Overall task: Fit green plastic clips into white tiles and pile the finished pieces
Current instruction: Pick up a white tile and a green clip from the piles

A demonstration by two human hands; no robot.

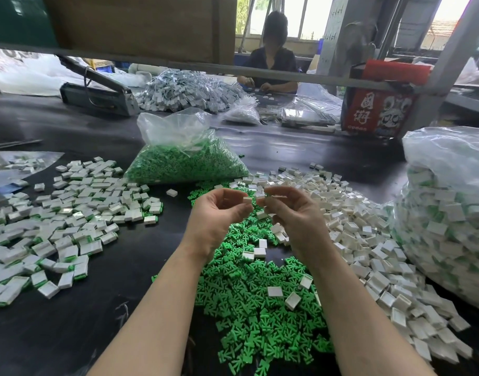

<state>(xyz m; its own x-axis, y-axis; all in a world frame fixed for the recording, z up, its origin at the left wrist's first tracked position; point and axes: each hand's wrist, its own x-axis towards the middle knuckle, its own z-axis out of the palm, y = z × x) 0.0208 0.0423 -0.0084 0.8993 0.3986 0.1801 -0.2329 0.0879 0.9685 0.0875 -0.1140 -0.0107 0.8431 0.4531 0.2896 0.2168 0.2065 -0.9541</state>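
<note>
My two hands meet above the table point(70, 316), the left hand point(219, 213) and right hand point(292, 210) almost touching, a tile point(247, 200) between their fingertips. Below them lies a heap of loose clips point(260, 308). Left of it spreads the pile of finished pieces point(70, 213); right of it, the pile of empty tiles point(368, 240). Behind the hands sits a bag of clips point(186, 161). At far right stands a bag of finished pieces point(449, 213). Across the table sits another person point(270, 58).
</note>
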